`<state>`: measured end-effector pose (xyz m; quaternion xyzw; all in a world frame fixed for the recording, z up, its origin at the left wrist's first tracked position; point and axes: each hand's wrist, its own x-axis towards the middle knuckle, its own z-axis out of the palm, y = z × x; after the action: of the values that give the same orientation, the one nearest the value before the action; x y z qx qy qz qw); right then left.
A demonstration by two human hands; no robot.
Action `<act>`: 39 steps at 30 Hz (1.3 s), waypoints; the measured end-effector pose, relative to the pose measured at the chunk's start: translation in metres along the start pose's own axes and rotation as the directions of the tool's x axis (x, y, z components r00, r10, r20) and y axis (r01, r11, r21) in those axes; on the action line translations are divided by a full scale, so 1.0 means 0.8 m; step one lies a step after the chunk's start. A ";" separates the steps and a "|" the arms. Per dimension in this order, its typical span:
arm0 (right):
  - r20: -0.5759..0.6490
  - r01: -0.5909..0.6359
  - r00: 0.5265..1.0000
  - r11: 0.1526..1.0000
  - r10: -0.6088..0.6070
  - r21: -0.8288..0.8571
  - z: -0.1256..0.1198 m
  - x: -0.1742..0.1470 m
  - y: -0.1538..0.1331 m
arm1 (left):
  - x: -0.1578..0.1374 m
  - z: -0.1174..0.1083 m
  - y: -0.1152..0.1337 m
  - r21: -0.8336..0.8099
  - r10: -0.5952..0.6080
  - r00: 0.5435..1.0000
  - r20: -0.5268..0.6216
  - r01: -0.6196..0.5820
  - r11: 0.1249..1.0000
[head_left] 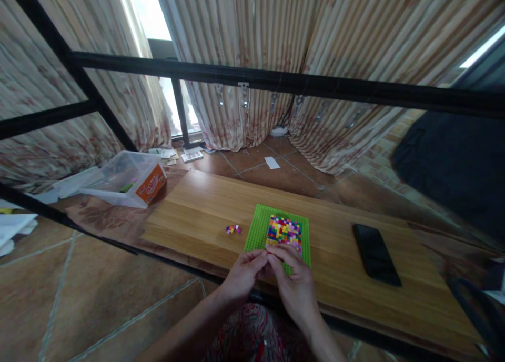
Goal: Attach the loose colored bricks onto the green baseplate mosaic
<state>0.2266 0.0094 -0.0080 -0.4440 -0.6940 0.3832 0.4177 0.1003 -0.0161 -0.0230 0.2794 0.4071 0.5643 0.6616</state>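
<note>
A green studded baseplate (pixel 258 230) lies on the wooden board, with a patch of small multicoloured bricks (pixel 284 229) pressed onto its middle and right. Over its near edge my left hand (pixel 248 267) and my right hand (pixel 292 278) meet, fingertips pinched together. Whatever sits between those fingertips is too small or hidden to make out. The right hand covers the lower part of the brick patch. Left of the baseplate is a little pile of loose bricks (pixel 233 229).
A black phone (pixel 376 254) lies on the wooden board (pixel 201 204) at the right. At the far left stands a clear plastic box (pixel 126 180) with an orange label. Black metal bars (pixel 252 77) cross in front of the curtains. Papers lie on the tiled floor.
</note>
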 end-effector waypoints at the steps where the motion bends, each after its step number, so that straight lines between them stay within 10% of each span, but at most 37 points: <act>1: 0.006 -0.008 1.000 1.000 0.008 -0.005 -0.002 -0.001 0.002 | 0.000 0.002 -0.002 0.038 0.002 1.000 0.009 -0.003 0.999; 7: -0.098 -0.082 0.992 0.995 0.077 -0.053 -0.026 0.002 0.025 | -0.001 -0.015 0.005 0.533 0.260 0.966 -0.014 -0.213 0.819; 11: -0.142 -0.100 0.986 0.989 0.084 -0.106 -0.045 0.018 0.045 | 0.018 -0.062 0.020 0.851 0.616 0.787 -0.036 -0.299 0.431; 19: -0.141 -0.156 0.982 0.960 0.125 -0.232 -0.048 0.063 0.065 | 0.063 -0.118 0.024 0.984 0.620 0.767 0.166 -0.171 -0.052; 28: -0.070 -0.025 0.997 0.861 -0.013 -0.509 -0.034 0.088 0.070 | 0.062 -0.119 0.018 0.974 0.572 0.794 0.207 -0.220 -0.047; 39: -0.162 -0.152 0.982 0.925 0.101 -0.347 -0.028 0.078 0.080 | 0.061 -0.117 0.018 0.971 0.573 0.791 0.213 -0.236 -0.035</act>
<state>0.2501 0.0917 -0.0429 -0.5826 -0.6906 0.2442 0.3522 0.0145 0.0259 -0.0703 0.6727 0.6500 0.3501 0.0489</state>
